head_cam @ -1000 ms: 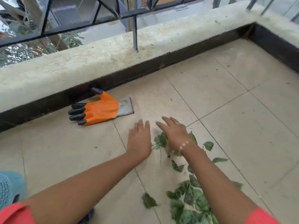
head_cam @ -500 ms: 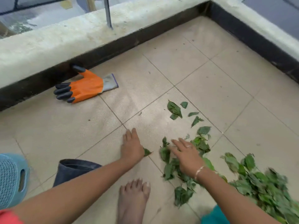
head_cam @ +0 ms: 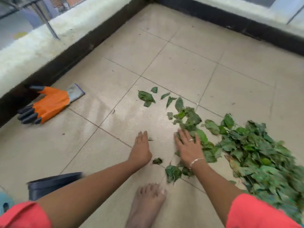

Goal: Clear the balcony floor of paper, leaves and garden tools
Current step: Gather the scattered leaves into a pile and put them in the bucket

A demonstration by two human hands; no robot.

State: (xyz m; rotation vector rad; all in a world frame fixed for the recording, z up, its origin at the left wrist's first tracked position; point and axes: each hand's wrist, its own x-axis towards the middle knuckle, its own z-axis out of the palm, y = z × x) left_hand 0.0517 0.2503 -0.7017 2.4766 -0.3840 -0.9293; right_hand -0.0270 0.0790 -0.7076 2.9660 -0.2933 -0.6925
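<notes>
A big heap of green leaves (head_cam: pixel 256 153) lies on the beige tiled floor (head_cam: pixel 181 60) at the right. Several loose leaves (head_cam: pixel 146 97) are scattered beyond it, and a small clump (head_cam: pixel 172 172) lies near my foot. My right hand (head_cam: pixel 189 147) is flat, palm down, fingers spread, on the left edge of the heap. My left hand (head_cam: pixel 141 148) rests flat on bare tile to its left, holding nothing. An orange garden glove (head_cam: pixel 47 104) with black fingertips lies by the left wall.
A low concrete parapet (head_cam: pixel 32 46) with a black base and railing posts runs along the left and back. A dark container (head_cam: pixel 52 183) sits at the lower left beside something blue (head_cam: pixel 5 201). My bare foot (head_cam: pixel 146 204) stands at bottom centre.
The view has swung down and right, showing the big heap. Both hands have drawn back toward me, and my right hand has pushed leaves rightward into the heap.
</notes>
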